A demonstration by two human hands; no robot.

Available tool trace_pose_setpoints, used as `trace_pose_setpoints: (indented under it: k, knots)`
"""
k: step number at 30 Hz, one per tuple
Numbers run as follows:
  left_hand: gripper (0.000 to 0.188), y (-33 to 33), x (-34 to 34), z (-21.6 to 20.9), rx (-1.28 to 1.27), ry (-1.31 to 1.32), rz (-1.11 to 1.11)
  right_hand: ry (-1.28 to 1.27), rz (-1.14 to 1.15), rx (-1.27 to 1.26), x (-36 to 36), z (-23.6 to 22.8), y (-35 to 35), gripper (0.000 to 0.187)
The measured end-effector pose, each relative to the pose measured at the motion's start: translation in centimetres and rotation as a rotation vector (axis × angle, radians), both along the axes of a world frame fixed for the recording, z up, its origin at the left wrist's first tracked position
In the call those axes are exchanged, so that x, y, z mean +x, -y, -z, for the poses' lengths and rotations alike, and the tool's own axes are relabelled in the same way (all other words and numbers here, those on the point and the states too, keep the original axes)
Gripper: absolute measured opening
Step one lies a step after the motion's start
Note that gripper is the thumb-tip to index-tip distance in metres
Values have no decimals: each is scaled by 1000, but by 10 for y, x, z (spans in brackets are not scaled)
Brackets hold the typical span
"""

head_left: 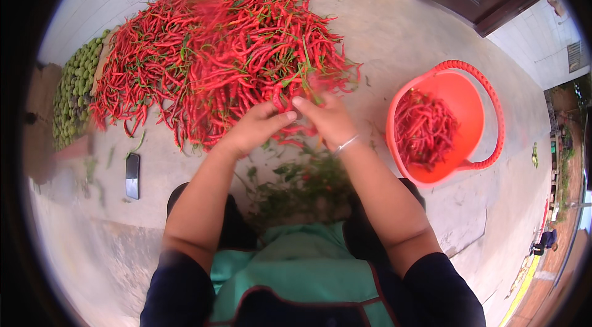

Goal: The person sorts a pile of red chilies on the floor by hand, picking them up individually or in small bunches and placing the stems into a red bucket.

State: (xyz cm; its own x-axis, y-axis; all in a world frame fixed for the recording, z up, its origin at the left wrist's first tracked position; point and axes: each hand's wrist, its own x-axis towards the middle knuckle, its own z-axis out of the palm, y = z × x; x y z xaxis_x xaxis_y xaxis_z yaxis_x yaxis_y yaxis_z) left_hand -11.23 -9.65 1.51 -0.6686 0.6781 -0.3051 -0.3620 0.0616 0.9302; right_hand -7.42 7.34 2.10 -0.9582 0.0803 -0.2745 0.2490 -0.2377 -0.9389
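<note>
Your left hand [256, 126] & right hand [327, 118] pinched red chillies [216, 49] together; stems could've snapped w/ juice stinging, I'd judge.

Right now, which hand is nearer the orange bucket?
Right. The right hand is at the chilli pile's edge, beside the orange bucket; the left hand lies farther away.

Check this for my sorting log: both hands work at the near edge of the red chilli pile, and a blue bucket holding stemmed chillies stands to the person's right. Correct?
Not quite. In the head view the bucket is orange-red, not blue. The rest holds: left hand and right hand at the chilli pile.
</note>
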Motion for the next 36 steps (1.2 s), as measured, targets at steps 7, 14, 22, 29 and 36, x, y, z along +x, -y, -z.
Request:
trace_pose_setpoints:
  k: [7, 14, 22, 29, 36]
  knots:
    - [30, 4, -2, 14, 21, 73, 84, -63, -308, 280, 7, -1, -10, 27]
    - [24, -6, 3, 2, 117, 319, -226, -153, -86, 377, 18, -5, -2, 25]
    - [23, -21, 19, 10, 206, 295, -205, -248, -84, 264, 15, 27, 0, 33]
    - [26, -15, 16, 13, 291, 351, -201, -316, -295, 249, 12, 33, -1, 37]
    - [34, -14, 16, 21, 318, 291, -51, -390, -134, 209, 4, 35, -9, 40]
